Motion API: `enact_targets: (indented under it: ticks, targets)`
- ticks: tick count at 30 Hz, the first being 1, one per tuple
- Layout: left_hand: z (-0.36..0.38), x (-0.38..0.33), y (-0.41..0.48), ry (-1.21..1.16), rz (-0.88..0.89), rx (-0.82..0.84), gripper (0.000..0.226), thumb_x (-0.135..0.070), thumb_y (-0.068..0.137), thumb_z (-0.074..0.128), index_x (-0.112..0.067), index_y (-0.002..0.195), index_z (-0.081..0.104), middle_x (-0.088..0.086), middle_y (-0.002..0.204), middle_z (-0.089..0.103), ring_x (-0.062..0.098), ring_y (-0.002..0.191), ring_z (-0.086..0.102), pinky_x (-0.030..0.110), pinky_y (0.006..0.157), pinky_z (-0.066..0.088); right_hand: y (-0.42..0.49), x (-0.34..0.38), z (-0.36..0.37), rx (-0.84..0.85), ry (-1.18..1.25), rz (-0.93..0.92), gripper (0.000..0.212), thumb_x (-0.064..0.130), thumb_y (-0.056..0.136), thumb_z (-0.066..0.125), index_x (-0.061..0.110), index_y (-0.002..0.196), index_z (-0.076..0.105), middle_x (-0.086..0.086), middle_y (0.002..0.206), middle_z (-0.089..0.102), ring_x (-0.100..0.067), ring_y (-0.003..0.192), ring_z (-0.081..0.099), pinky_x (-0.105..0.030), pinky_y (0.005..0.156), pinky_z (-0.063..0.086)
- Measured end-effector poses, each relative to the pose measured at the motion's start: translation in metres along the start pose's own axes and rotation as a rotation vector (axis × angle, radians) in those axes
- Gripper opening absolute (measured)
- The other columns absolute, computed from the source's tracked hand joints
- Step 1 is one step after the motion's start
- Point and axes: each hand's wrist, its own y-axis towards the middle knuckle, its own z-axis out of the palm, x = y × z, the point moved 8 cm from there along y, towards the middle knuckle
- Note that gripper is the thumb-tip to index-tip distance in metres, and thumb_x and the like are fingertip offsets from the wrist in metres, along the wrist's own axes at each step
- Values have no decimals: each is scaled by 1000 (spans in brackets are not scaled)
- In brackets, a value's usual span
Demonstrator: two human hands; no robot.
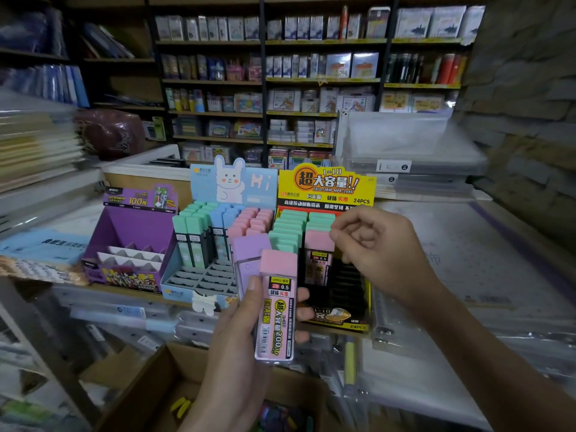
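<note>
Pink-capped clear lead case [318,244], pinched in the right grip [380,251]: lower it upright into the yellow cardboard display box [327,182]; left grip [237,347] clasps two spare cases [277,310].

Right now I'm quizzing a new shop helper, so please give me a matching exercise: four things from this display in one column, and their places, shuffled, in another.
Things
1. pink-capped clear plastic lead case marked 200
2. pink-capped plastic lead case beside the green-capped cases
3. purple cardboard display box
4. blue cardboard rabbit display box

Places
a. middle of the three boxes
b. in the left hand
c. in the yellow display box, at the fingertips of the right hand
d. leftmost of the three boxes

Pairs: 1-b, 2-c, 3-d, 4-a
</note>
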Motion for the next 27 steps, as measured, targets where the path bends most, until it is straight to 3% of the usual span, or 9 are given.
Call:
enact_targets:
  ticks: [4, 7, 10, 14, 17, 20, 24, 27]
  targets:
    - [12, 1, 2, 18, 9, -3, 55, -51, 81, 59, -12, 115, 76, 23, 111, 74, 28, 81, 75, 32, 56, 58, -3, 2, 10, 179, 202, 53, 3, 14, 90, 73, 15, 90, 76, -8, 72, 74, -17, 43, 55, -28, 48, 48]
    - [19, 5, 5, 12, -7, -2, 56, -49, 84, 58, -9, 120, 73, 24, 112, 74, 30, 83, 75, 32, 57, 58, -5, 3, 18, 281, 251, 68, 15, 21, 88, 74, 10, 98, 76, -10, 82, 76, -20, 43, 51, -31, 47, 47]
    - [24, 9, 6, -1, -26, -2, 60, -49, 82, 60, -6, 122, 70, 24, 113, 74, 33, 86, 76, 33, 60, 59, -6, 2, 21, 334, 282, 82, 21, 20, 82, 78, 4, 95, 74, -19, 81, 75, -19, 43, 51, -21, 47, 46]
    - [26, 11, 7, -20, -33, -22, 61, -49, 81, 61, -3, 120, 71, 25, 111, 74, 36, 87, 76, 35, 63, 61, -6, 4, 23, 368, 339, 63, 20, 12, 82, 78, -4, 90, 68, -40, 72, 64, -9, 42, 54, -4, 59, 46]
    - [24, 12, 9, -27, -35, -42, 53, -50, 80, 60, -8, 107, 79, 24, 110, 75, 39, 90, 76, 36, 64, 62, -6, 0, 23, 386, 374, 100, 19, 8, 87, 75, -6, 92, 63, -33, 67, 66, -5, 44, 57, -8, 47, 43]
    - [20, 8, 10, -16, -31, -35, 42, -48, 80, 60, -21, 104, 81, 19, 112, 76, 39, 96, 75, 37, 68, 64, -2, -8, 20, 346, 425, 158, 26, 14, 89, 72, -6, 98, 58, -6, 59, 68, -16, 41, 56, -21, 35, 36]
    - [5, 1, 10, 30, 16, -81, 48, -49, 74, 67, -14, 105, 78, 16, 106, 78, 38, 95, 76, 37, 65, 64, 5, -15, 5, 156, 547, 196, 18, 9, 90, 69, -1, 99, 57, -7, 66, 70, -19, 43, 57, -23, 34, 41]
    - [-7, -2, 8, 41, 36, -108, 56, -49, 80, 63, -15, 125, 66, 14, 110, 78, 34, 97, 76, 36, 66, 64, 8, -20, -7, 6, 553, 198, 13, 5, 92, 68, 1, 97, 57, -9, 66, 68, -19, 44, 55, -25, 33, 41]
